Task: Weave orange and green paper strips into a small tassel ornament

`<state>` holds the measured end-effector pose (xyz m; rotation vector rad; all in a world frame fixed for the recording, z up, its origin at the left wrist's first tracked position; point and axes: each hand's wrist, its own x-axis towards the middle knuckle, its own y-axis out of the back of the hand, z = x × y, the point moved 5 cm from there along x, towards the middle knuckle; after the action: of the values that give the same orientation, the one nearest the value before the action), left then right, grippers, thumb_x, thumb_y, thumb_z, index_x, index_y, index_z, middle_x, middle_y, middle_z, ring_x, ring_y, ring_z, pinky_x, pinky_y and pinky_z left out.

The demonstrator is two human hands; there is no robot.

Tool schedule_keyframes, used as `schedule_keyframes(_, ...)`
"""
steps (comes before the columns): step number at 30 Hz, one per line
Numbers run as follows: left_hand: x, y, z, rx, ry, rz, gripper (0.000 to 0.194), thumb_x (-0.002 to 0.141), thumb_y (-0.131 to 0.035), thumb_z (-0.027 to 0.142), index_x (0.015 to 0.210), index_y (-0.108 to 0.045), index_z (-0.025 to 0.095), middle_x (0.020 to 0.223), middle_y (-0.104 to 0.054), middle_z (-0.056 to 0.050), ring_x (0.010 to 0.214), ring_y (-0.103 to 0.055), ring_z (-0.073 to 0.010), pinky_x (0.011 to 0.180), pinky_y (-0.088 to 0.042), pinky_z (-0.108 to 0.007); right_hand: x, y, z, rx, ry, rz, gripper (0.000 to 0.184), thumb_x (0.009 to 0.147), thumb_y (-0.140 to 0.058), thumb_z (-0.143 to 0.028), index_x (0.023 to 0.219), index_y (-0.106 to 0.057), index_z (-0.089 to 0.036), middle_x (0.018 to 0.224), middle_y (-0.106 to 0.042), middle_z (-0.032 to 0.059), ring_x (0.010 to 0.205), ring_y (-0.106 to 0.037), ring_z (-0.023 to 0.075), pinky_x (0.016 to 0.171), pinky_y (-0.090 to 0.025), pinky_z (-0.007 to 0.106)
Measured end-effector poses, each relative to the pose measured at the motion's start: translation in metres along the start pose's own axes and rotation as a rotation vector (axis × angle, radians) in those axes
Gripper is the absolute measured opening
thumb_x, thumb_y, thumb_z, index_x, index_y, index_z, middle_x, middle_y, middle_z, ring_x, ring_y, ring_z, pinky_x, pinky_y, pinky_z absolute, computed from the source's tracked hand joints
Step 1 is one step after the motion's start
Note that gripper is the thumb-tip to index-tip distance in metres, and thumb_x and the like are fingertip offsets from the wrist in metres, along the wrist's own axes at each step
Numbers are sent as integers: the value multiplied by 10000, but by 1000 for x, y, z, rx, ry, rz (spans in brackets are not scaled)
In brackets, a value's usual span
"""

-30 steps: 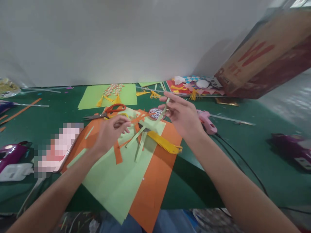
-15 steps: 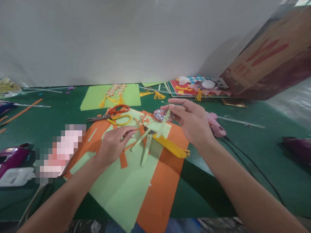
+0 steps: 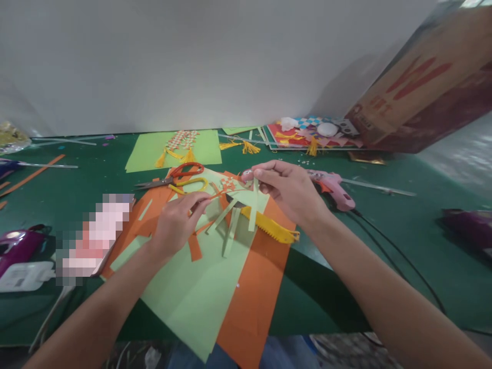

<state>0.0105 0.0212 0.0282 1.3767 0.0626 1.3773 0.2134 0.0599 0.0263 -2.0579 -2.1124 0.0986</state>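
My left hand (image 3: 176,223) pinches a thin orange paper strip (image 3: 217,195) whose far part curves towards the right hand. Between the fingertips of my right hand (image 3: 294,193) hangs a pale green paper strip (image 3: 252,212), its lower end in front of a yellow-handled cutter (image 3: 274,231). A small orange-and-white woven paper piece (image 3: 228,183) lies just beyond the fingers. Loose green strips (image 3: 230,233) and a short orange strip (image 3: 195,248) are scattered on a pale green sheet (image 3: 184,302), which overlaps an orange sheet (image 3: 246,312). Scissors (image 3: 188,177) with red and yellow handles rest behind my left hand.
A pink glue gun (image 3: 338,190) with a cord lies beyond my right forearm. At left are a blurred-out phone (image 3: 103,230) and a white bottle (image 3: 25,277). Tasselled woven paper (image 3: 182,141) is at the back, and a brown paper bag (image 3: 418,87) stands back right.
My right hand has moved slightly left and turned, so the green strip hangs straighter, over the cutter. My left hand still pinches the orange strip. The view has shifted slightly.
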Motion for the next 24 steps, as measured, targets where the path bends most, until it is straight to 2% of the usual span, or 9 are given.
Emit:
schedule_keyframes(5, -2, -2, 2, -38, -12, -19, 260, 948, -479, 372, 886, -666, 203, 719, -732, 5, 572, -670, -110, 585, -496, -209, -4, -8, 0, -15, 25, -37, 121, 681, -733, -284, 684, -658, -189, 712, -718, 35, 557, -517, 95, 538, -394, 260)
schedule_keyframes(10, -1, -1, 3, -78, -13, 1, 159, 913, -559, 314, 877, -665, 201, 670, -711, 29, 543, -651, -93, 576, -492, -188, -8, -15, 5, 19, -36, -80, 187, 651, -759, -313, 665, -626, -182, 652, -701, 35, 551, -566, 113, 501, -377, 253)
schedule_keyframes(13, 1, 1, 3, -76, -12, 16, 130, 899, -582, 282, 859, -668, 193, 656, -705, 30, 542, -646, -90, 571, -488, -184, -11, -20, 6, 0, -25, -122, 215, 654, -762, -344, 659, -622, -181, 623, -676, 21, 538, -571, 120, 486, -363, 255)
schedule_keyframes(16, 1, 2, 4, -64, -19, 40, 136, 902, -578, 286, 861, -669, 193, 665, -711, 29, 539, -647, -91, 570, -493, -188, -13, -21, 4, -93, 23, -91, 226, 646, -767, -371, 623, -644, -183, 594, -625, -1, 533, -509, 103, 491, -341, 257)
schedule_keyframes(20, 1, 5, 6, -39, -40, 80, 141, 901, -581, 290, 842, -667, 194, 663, -712, 27, 538, -652, -92, 565, -497, -192, -14, -19, -3, -211, 135, -48, 164, 636, -769, -336, 597, -680, -204, 674, -593, -4, 634, -486, 113, 561, -351, 267)
schedule_keyframes(24, 1, 7, 7, -59, -19, 84, 115, 901, -580, 259, 843, -658, 198, 648, -705, 34, 549, -661, -93, 563, -501, -192, -15, -21, -4, -241, 113, -71, 144, 659, -745, -324, 601, -687, -206, 665, -603, 1, 645, -497, 123, 587, -363, 276)
